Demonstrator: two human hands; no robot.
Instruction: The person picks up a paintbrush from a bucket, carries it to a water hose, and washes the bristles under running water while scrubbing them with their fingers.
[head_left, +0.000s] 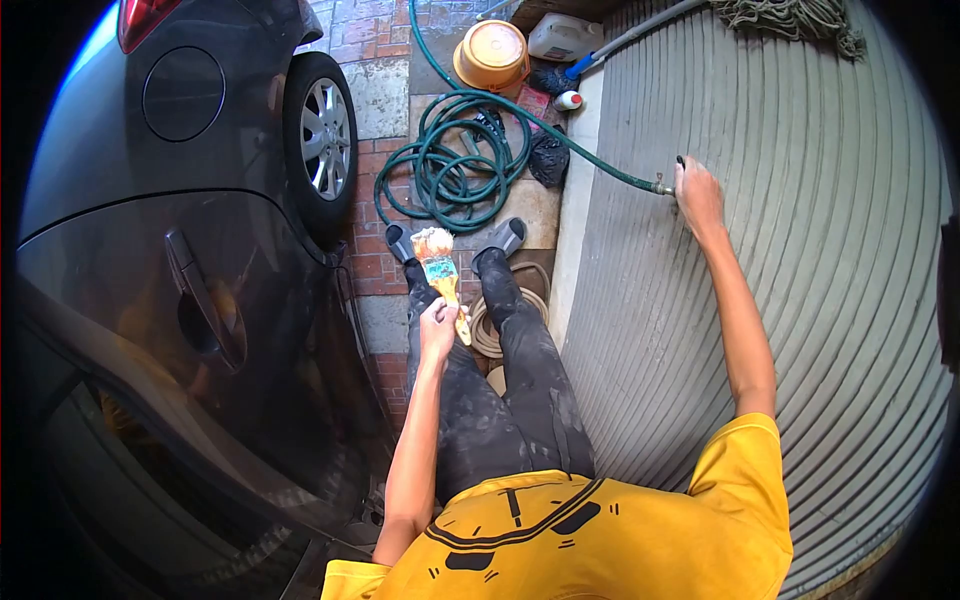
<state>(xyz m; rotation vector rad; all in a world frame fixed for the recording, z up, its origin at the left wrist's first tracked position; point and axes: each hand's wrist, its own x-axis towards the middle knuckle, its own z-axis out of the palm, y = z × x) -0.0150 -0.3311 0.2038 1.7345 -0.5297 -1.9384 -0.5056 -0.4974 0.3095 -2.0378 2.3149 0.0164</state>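
Low in front of my legs, my left hand [437,328] is closed around the handle of a wide paintbrush [440,270]. The brush's bristles point away from me and carry whitish matter; its ferrule is smeared with blue-green. Out to the right, my right hand [699,196] grips the metal-fitted end of a green garden hose [612,172], beside the ribbed grey surface. A small black part shows above the fingers, and the rest of the fitting is hidden in the hand. From there the hose runs back to a loose coil on the ground by my feet.
A dark car [130,240] stands close on the left. Ahead are an orange bucket [491,52], a white jug [563,38] and a black plastic bag [549,157]. A ribbed grey surface [800,250] fills the right, with a mop head [795,15] at its far end.
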